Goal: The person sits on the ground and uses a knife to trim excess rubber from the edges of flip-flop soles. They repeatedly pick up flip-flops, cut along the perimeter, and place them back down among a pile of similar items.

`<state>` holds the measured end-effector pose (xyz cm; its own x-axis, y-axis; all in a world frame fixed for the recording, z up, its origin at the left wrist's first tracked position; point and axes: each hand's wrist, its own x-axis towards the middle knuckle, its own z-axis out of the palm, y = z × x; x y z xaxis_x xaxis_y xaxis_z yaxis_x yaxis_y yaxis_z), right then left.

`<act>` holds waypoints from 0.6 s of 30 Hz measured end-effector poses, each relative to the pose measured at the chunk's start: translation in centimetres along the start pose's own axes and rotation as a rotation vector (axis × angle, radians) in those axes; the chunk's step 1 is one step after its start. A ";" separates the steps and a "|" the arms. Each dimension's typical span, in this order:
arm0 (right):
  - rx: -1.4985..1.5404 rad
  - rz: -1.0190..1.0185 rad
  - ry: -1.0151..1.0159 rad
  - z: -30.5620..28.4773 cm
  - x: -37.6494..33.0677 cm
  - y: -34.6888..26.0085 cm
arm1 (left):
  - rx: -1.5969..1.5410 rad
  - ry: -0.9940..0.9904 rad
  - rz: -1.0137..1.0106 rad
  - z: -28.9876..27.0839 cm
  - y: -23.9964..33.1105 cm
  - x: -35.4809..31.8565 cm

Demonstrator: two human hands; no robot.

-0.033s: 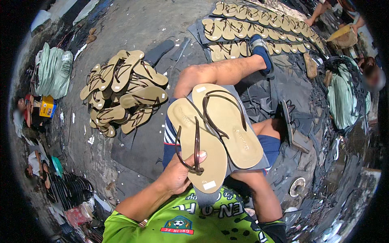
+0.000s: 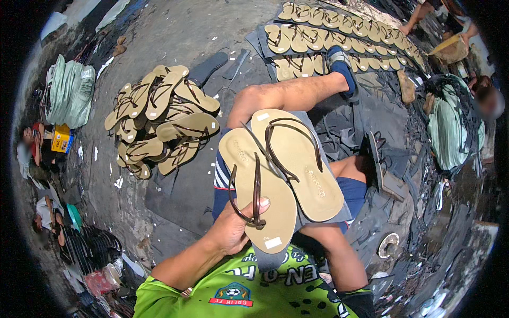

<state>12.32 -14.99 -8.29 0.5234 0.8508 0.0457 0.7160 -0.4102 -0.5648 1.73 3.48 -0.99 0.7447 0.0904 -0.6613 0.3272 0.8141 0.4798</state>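
Observation:
My left hand [image 2: 236, 228] is closed on a tan flip-flop [image 2: 268, 206] with dark brown straps, its thumb pressed on the footbed beside the toe post. That flip-flop's toe end, bearing a white sticker, points toward my body. A second tan flip-flop [image 2: 313, 185] lies beside and partly under it, turned the opposite way with its stickered toe farther off. Beneath both, a dark grey slab [image 2: 344, 212] rests across my lap. My right forearm [image 2: 342, 254] reaches in under the second flip-flop. The right hand itself is hidden there, so its fingers do not show.
A heap of similar flip-flops [image 2: 159, 116] lies on the floor to the left. Rows of flip-flops [image 2: 339, 40] stand on dark sheets at the far right. Pale green sacks [image 2: 450, 127] sit at both sides. Black scraps surround my legs, and other people sit near the edges.

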 end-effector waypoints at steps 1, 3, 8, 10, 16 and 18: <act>-0.003 0.015 0.018 1.1 -0.3 0.2 | -0.009 0.010 -0.004 0.0 -0.3 0.0; -0.018 0.021 0.033 2.5 0.4 0.2 | 0.033 0.028 0.012 0.3 -0.7 0.1; -0.034 -0.061 0.077 3.0 4.7 -0.4 | 0.116 0.064 0.061 -0.1 -1.3 0.6; -0.059 -0.073 0.085 3.0 6.1 -0.3 | 0.123 0.066 0.049 0.7 -1.0 0.2; -0.129 -0.073 0.101 2.2 8.2 0.1 | 0.069 0.078 0.009 0.8 -1.5 -0.9; -0.234 -0.090 0.105 2.3 9.0 -0.7 | 0.064 0.129 -0.005 0.5 -1.8 -1.9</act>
<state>15.48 -6.27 -9.36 0.4891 0.8536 0.1791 0.8427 -0.4096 -0.3494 0.01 1.55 -0.37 0.6633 0.1632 -0.7303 0.3700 0.7768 0.5096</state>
